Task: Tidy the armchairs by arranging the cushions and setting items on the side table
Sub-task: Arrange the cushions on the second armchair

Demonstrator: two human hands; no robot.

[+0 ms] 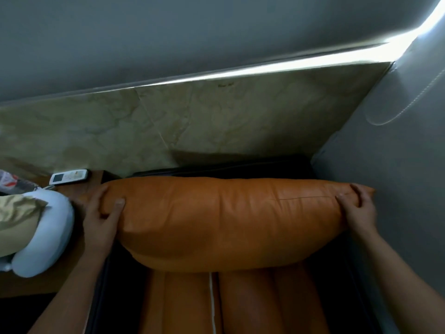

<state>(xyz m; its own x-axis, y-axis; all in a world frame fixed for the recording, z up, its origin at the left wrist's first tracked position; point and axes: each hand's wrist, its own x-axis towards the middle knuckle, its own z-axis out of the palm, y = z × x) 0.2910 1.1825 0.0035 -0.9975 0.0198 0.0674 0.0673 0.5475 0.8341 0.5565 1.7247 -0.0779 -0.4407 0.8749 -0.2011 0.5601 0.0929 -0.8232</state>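
Observation:
A large orange leather cushion lies crosswise at the back of the armchair, above the orange seat cushions. My left hand grips the cushion's left end, thumb on its front face. My right hand holds its right end, fingers curled over the corner. The wooden side table stands to the left, bearing a white remote control, a pale blue neck pillow and a beige cushion.
A marble-patterned sill runs behind the chair under a grey blind. A grey wall with a hanging cord closes the right side. A crumpled plastic packet lies at the table's far left.

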